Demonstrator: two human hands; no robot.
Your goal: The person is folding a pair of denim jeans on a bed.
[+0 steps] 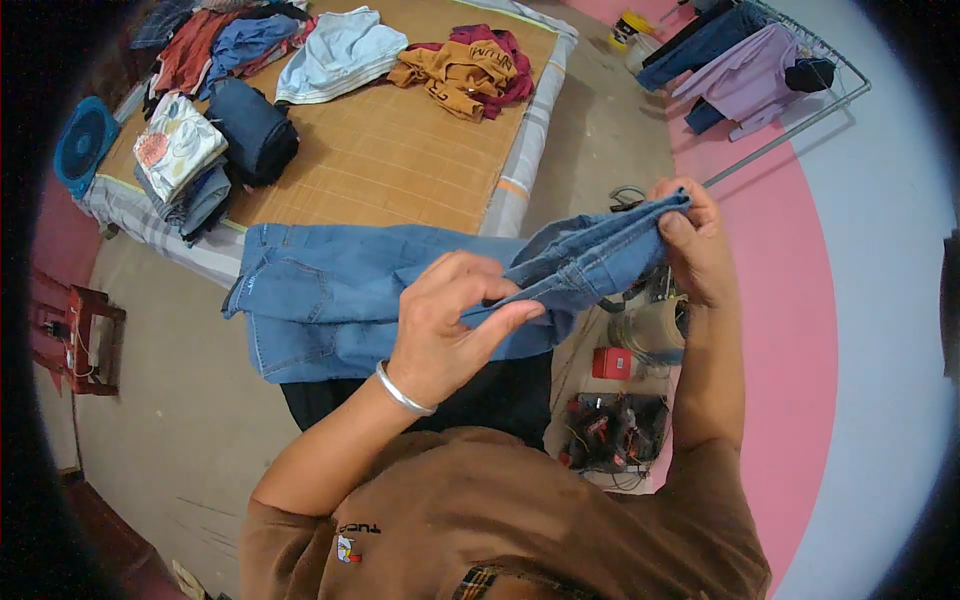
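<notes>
Blue denim jeans (pixel 360 277) stretch across my lap, a stitched pocket and a waistband edge showing at their left end. My left hand (pixel 457 315), with a silver bangle on its wrist, pinches a denim edge near the middle, thumb in front. Higher up on the right, my right hand (pixel 690 236) grips the raised end of the denim between thumb and fingers. Between my hands the cloth hangs in an open fold with thick seams. Whether this raised part belongs to the same pair, I cannot tell.
Ahead is a bed with a tan mat (pixel 375 165). It bears folded clothes (pixel 180 150), a dark rolled garment (pixel 251 135) and loose clothes (pixel 465 71). A blue fan (pixel 86 146) stands left. At right are a clothes rack (pixel 787 139), a bucket (pixel 645 330) and a tool tray (pixel 615 431).
</notes>
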